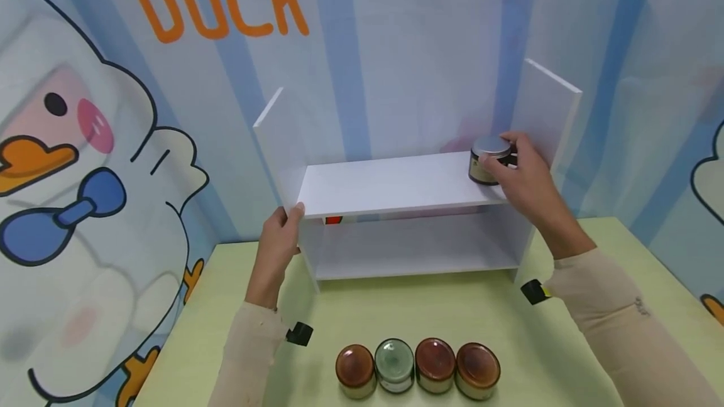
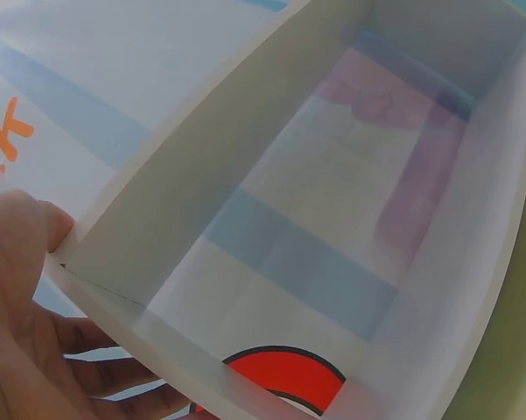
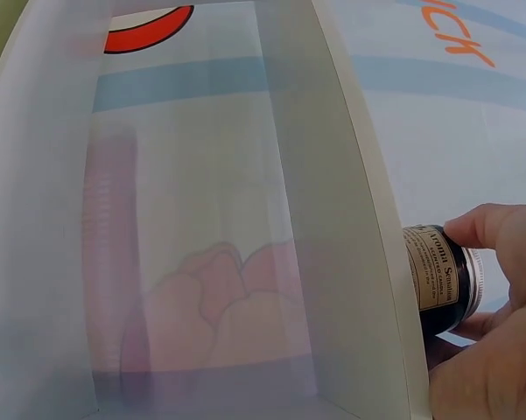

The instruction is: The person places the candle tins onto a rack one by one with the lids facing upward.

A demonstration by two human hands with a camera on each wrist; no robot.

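A white two-tier shelf (image 1: 390,184) stands on the table, its side panels rising above the upper board. On that board's right end sits a dark scented-candle jar (image 1: 481,171) with a silver lid and a cream label, which reads "Aroma" in the right wrist view. My right hand (image 1: 528,178) holds the jar, thumb on the near side and fingers round the far side. At the shelf's left side, my left hand (image 1: 278,247) grips the side panel, thumb at the upper board's front corner (image 2: 66,262) and fingers behind the panel.
Several lidded jars stand in a row near the table's front: a brown-topped jar (image 1: 355,369), a green-topped jar (image 1: 394,363) and reddish-brown ones (image 1: 435,363). The light green table (image 1: 339,313) meets a printed duck curtain (image 1: 407,49) behind the shelf.
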